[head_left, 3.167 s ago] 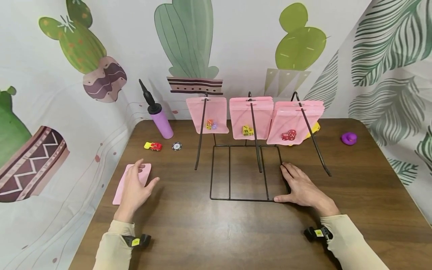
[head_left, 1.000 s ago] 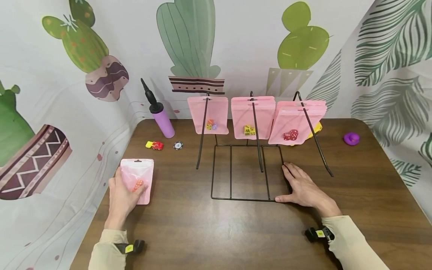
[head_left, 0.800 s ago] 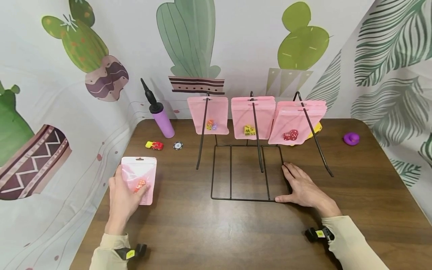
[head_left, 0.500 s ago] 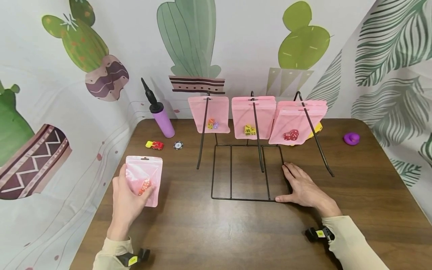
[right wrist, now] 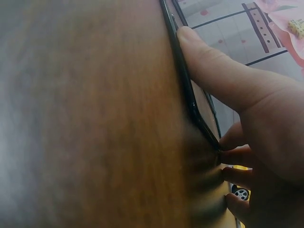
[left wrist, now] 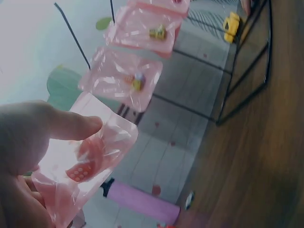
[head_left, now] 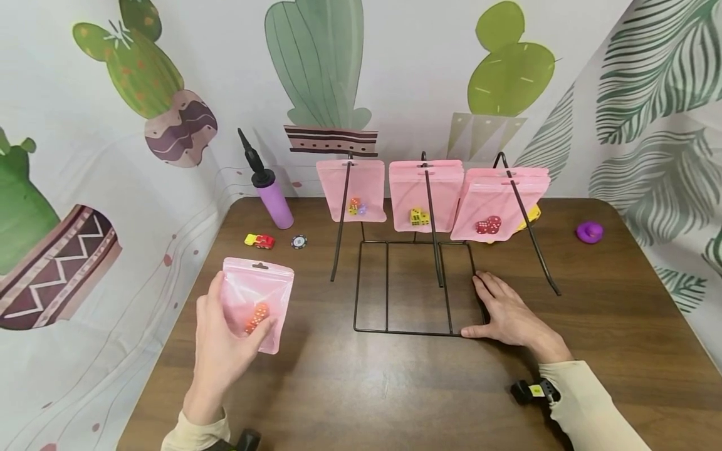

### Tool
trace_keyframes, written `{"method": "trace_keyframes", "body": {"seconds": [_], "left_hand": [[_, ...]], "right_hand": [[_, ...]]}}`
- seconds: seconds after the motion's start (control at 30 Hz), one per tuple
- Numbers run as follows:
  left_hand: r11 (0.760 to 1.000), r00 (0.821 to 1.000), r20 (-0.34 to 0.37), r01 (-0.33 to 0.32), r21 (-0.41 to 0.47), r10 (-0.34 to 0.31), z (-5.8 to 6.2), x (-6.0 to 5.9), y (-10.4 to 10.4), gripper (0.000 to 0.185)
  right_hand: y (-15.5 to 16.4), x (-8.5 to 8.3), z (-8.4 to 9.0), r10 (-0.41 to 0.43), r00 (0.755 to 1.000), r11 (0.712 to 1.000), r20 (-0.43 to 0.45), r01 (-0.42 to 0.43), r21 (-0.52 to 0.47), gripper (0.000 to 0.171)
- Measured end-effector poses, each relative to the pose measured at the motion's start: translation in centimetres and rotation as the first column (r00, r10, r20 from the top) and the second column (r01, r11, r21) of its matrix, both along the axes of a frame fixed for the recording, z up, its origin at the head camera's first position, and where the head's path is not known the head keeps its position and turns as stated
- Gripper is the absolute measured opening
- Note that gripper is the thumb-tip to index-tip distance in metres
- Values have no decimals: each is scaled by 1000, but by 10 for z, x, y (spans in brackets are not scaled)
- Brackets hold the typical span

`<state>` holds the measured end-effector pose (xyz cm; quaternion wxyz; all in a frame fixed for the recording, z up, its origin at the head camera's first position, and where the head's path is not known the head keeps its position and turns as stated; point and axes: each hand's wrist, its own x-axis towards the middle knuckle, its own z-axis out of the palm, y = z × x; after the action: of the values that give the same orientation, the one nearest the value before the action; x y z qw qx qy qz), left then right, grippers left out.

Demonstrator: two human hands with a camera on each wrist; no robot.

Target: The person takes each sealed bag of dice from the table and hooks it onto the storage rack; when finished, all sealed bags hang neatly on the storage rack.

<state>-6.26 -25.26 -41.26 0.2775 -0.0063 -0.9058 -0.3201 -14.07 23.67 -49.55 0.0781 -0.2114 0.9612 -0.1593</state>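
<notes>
Layout: wire rack [head_left: 412, 288] at table [head_left: 395, 388] centre, loose items around it.
Three bags hang at the rack's far side; the pump [head_left: 271, 194], toy car [head_left: 259, 240] and chip [head_left: 299, 241] lie far left; a held pouch [head_left: 256, 304] is near left; a small toy [head_left: 589, 232] sits far right.

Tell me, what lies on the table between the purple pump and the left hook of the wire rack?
In the head view, only bare table lies between the purple pump and the rack's left hook; a poker chip sits nearer the camera.

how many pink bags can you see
4, at least. One pink bag is held in the left hand; three hang on the wire rack's hooks: left, middle, right. The middle and right hooks may carry more bags behind.
</notes>
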Motion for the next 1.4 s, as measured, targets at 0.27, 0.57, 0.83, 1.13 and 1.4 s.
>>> {"method": "trace_keyframes", "body": {"seconds": [0.27,0.57,0.83,1.13,1.4], "left_hand": [[999,997,-68,43,29,-41,9,9,16,113],[985,978,-121,171,17,-168,26,16,40,106],[959,928,-247,283,-15,-278,36,19,59,93],[941,902,-282,337,-17,-328,43,15,71,86],[938,904,-267,346,-7,-335,45,11,78,85]], "right_hand": [[-1,0,-1,2,1000,1000,2,-2,-2,116],[-1,-1,0,-1,999,1000,33,1,0,119],[-2,-1,-1,0,1000,1000,22,0,-6,118],[0,1,-2,0,1000,1000,17,0,-7,117],[0,0,-2,1,1000,1000,13,-1,-7,118]]}}
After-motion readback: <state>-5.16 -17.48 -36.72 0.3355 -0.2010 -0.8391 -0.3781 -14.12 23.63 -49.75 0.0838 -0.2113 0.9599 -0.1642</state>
